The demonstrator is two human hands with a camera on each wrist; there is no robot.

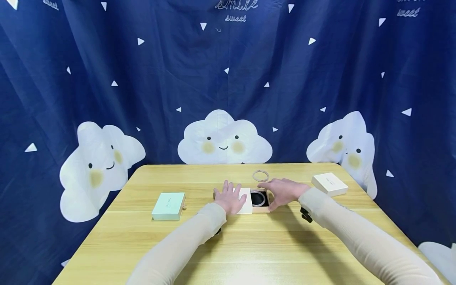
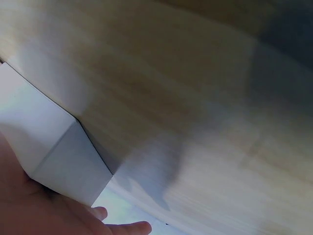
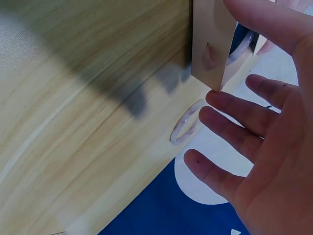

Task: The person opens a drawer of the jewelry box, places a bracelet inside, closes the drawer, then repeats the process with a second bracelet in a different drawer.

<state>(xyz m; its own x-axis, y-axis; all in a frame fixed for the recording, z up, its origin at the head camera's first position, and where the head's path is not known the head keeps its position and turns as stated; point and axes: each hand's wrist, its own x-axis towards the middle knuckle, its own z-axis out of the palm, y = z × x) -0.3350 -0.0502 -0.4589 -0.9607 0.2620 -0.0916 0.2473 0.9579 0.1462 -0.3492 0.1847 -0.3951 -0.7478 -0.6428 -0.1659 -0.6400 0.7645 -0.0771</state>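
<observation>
A slide-out box lies mid-table, its white sleeve (image 1: 246, 206) pulled partly off a pinkish drawer (image 1: 261, 209). Inside the drawer, a pale bangle (image 1: 264, 194) sits around a dark pad. My left hand (image 1: 229, 200) rests on the sleeve's left part with fingers spread and straight. From the right, my right hand (image 1: 285, 192) holds the drawer across its end, thumb at the near side and index finger at the far corner. The right wrist view shows its other fingers extended past the drawer (image 3: 209, 49). Just beyond the box lies a second pale bangle (image 1: 261, 176).
A mint-green box (image 1: 169, 206) with a small pull tab stands on the left of the wooden table (image 1: 117, 237). At the back right is a closed white box (image 1: 329, 184). A dark blue curtain (image 1: 160, 79) with clouds hangs behind the table's far edge.
</observation>
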